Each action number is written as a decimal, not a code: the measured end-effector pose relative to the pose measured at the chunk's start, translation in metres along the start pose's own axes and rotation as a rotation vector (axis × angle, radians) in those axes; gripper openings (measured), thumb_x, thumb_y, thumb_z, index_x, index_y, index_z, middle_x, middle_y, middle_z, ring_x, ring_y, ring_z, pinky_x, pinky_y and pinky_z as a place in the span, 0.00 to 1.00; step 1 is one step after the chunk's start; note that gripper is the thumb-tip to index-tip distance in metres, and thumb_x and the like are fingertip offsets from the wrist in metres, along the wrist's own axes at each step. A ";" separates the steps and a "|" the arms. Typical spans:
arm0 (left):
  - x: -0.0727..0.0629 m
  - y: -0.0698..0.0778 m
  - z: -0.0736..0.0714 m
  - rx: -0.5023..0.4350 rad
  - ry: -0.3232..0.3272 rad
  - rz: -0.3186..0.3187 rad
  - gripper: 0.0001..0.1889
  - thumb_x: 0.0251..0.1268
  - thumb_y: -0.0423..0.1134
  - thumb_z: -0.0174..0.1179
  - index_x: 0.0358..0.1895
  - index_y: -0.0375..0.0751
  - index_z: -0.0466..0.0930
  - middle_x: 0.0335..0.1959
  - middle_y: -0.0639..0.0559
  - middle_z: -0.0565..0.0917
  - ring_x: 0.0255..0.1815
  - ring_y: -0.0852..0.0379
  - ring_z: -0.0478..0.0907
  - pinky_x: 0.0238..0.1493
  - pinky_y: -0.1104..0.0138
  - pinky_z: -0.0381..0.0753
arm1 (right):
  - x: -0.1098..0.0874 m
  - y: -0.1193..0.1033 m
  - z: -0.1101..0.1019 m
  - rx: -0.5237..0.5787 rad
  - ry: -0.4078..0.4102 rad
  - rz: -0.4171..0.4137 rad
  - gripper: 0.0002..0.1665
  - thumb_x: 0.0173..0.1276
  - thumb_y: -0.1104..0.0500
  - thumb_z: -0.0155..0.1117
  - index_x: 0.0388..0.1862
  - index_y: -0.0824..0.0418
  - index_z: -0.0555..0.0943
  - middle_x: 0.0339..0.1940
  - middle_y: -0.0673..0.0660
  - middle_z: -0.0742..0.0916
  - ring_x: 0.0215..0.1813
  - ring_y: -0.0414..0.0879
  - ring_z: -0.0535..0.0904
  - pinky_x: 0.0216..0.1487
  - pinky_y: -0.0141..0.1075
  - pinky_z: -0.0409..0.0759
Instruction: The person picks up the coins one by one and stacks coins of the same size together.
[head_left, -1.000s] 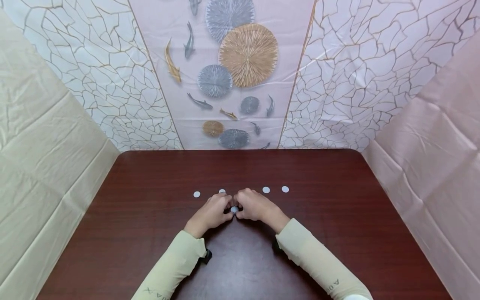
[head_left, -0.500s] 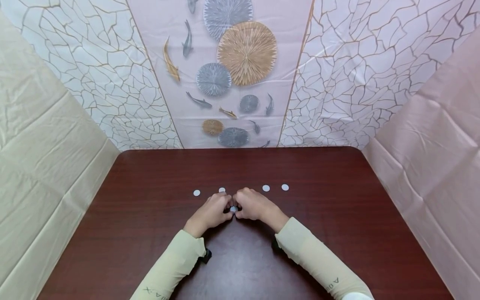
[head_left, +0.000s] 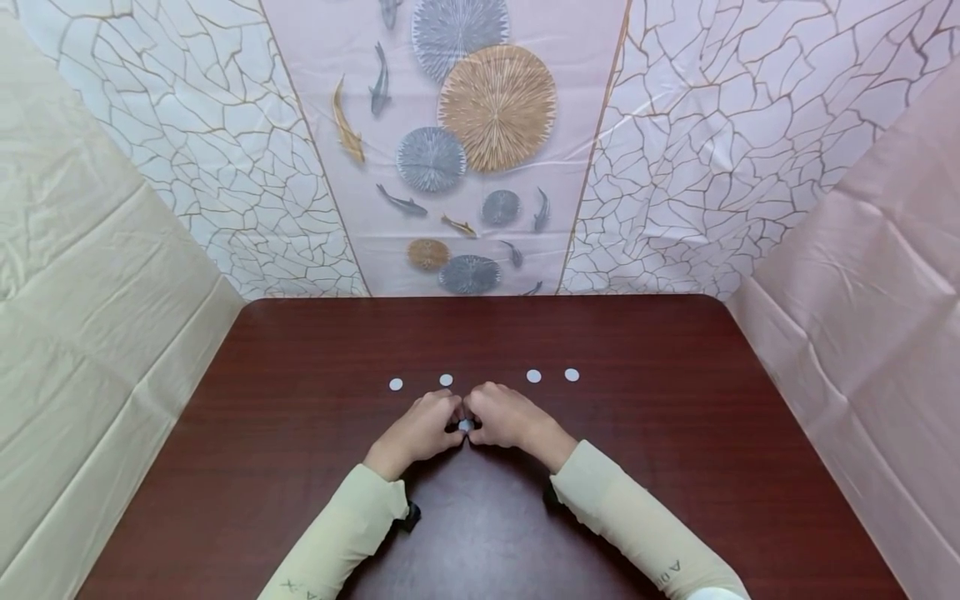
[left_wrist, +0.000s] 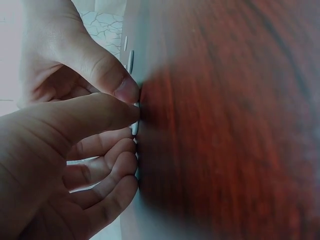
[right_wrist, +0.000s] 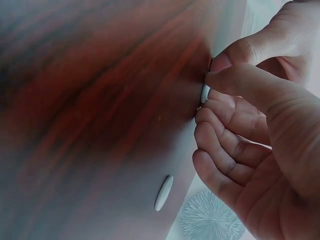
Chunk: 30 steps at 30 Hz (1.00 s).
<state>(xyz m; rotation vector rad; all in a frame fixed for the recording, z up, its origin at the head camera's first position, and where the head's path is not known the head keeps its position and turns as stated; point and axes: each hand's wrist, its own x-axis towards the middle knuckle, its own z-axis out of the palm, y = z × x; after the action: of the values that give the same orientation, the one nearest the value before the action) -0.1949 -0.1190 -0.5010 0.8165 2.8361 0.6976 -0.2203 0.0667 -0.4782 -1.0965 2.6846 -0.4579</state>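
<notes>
The person's left hand (head_left: 420,427) and right hand (head_left: 512,415) curled in from either side, thumbs and fingers grasping a small, flat, round white disc (head_left: 466,426) between them on the dark reddish-brown, wood-grained surface (head_left: 480,525). Beyond them lay four similar white discs (head_left: 533,377), two toward each side.

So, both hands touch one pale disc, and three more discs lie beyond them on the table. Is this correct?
Only the count is wrong: the left hand and the right hand touch one pale disc, but four more discs, not three, lie beyond them on the table. The head view shows this.
</notes>
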 end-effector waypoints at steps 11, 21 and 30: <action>-0.013 0.002 -0.001 -0.021 -0.003 0.001 0.07 0.64 0.33 0.72 0.37 0.40 0.81 0.35 0.51 0.80 0.33 0.60 0.72 0.35 0.68 0.75 | -0.004 -0.011 0.005 -0.022 -0.019 -0.015 0.16 0.62 0.59 0.79 0.22 0.53 0.79 0.22 0.44 0.78 0.26 0.38 0.71 0.30 0.32 0.73; -0.024 0.004 0.000 -0.001 0.037 0.044 0.08 0.58 0.30 0.73 0.33 0.38 0.80 0.31 0.48 0.79 0.31 0.60 0.72 0.34 0.69 0.74 | -0.010 -0.021 0.010 -0.026 0.006 -0.012 0.17 0.59 0.59 0.79 0.20 0.53 0.78 0.21 0.44 0.76 0.26 0.39 0.71 0.25 0.33 0.71; -0.031 0.004 -0.002 -0.018 0.027 0.032 0.07 0.61 0.31 0.72 0.35 0.38 0.81 0.32 0.49 0.80 0.31 0.60 0.72 0.34 0.69 0.74 | -0.010 -0.022 0.012 -0.034 0.021 -0.088 0.12 0.59 0.61 0.79 0.24 0.58 0.82 0.21 0.46 0.78 0.26 0.37 0.70 0.29 0.31 0.72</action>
<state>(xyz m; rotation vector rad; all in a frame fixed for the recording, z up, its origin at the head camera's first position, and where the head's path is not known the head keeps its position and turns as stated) -0.1674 -0.1327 -0.4981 0.8583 2.8418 0.7433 -0.1948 0.0565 -0.4809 -1.2308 2.6801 -0.4423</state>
